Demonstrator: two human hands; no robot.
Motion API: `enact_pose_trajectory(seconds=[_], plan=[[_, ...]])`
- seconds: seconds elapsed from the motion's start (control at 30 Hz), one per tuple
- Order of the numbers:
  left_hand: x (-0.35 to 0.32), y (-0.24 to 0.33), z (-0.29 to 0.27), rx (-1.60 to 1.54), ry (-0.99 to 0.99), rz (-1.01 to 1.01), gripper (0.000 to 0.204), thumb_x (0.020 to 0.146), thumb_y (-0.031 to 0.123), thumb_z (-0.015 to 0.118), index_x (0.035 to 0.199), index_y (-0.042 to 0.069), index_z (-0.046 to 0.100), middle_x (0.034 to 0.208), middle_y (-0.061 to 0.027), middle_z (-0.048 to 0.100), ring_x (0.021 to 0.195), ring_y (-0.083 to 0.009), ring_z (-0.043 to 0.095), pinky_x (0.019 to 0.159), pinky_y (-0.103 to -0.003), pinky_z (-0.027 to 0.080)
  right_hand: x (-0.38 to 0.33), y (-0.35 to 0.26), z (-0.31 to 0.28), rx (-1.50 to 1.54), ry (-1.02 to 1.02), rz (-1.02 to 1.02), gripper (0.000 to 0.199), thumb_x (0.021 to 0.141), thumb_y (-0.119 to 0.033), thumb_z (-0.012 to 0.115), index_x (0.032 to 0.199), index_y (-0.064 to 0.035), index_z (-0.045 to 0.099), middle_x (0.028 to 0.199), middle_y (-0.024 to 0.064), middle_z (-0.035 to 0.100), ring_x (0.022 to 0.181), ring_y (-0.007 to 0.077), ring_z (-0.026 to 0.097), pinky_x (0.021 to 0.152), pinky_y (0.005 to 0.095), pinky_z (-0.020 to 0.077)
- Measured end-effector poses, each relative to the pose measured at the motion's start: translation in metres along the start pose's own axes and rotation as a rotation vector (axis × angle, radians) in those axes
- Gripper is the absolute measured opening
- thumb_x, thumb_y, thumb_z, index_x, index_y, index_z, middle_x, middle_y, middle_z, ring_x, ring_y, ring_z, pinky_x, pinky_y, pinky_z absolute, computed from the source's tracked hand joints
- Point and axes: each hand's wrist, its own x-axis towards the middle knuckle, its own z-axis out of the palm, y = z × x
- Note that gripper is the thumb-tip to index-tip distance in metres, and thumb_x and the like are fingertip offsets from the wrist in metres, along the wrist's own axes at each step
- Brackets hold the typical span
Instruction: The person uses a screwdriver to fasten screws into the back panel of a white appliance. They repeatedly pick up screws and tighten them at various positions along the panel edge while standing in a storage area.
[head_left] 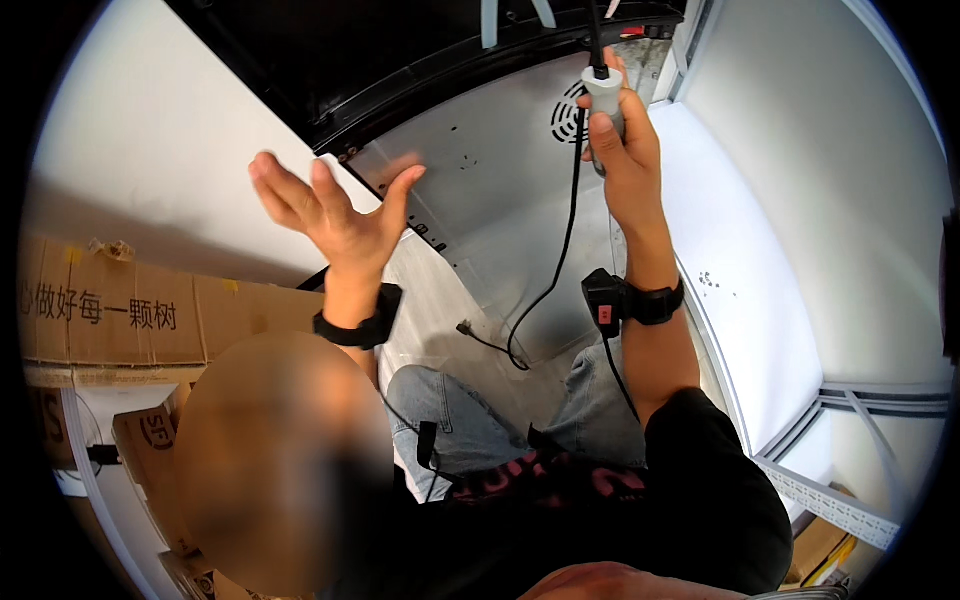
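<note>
My right hand [625,150] is wrapped round the light-grey handle of a tool [603,90], held upright. A black stem or cord leaves the top of the handle, and its working end is hidden, so I cannot tell the kind. A thin black cable [572,220] hangs from beside this hand and curls down to a plug [464,328] near the floor. Over on the left, my left hand [345,220] is raised with fingers and thumb spread and nothing in it; the fingertips are slightly blurred. Both wrists wear black bands with small boxes.
Ahead stands a grey metal panel [480,140] with a round vent [570,112], under a black curved frame [440,95]. Cardboard boxes [120,310] are stacked at left. A white panel [740,250] in a metal frame stands to the right. A blurred round patch covers the lower left.
</note>
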Motion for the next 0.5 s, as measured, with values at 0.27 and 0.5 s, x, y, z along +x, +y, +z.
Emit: enact_pose_trajectory(seconds=[0.27, 0.5], plan=[[0.048, -0.012, -0.012, -0.06, -0.421, 0.273, 0.041, 0.06, 0.031, 0.077, 0.1, 0.029, 0.069, 0.127, -0.0016, 0.056, 0.115, -0.0177, 0.051, 0.101, -0.044, 0.012, 0.001, 0.004, -0.001, -0.047, 0.03, -0.02, 0.059, 0.094, -0.032, 0.053, 0.141, -0.0021, 0.033, 0.146, 0.0198, 0.031, 0.135, 0.0249, 0.028, 0.103, 0.0313, 0.0262], [0.07, -0.012, -0.03, 0.022, -0.589, 0.329, 0.057, 0.052, 0.042, 0.079, 0.108, 0.036, 0.068, 0.129, 0.0039, 0.054, 0.118, -0.0165, 0.047, 0.1, -0.04, 0.014, -0.002, 0.0, 0.007, -0.033, 0.04, 0.054, 0.062, 0.092, -0.041, 0.055, 0.142, -0.0097, 0.035, 0.104, 0.0048, 0.062, 0.08, 0.0064, 0.052, 0.061, 0.0188, 0.0434]])
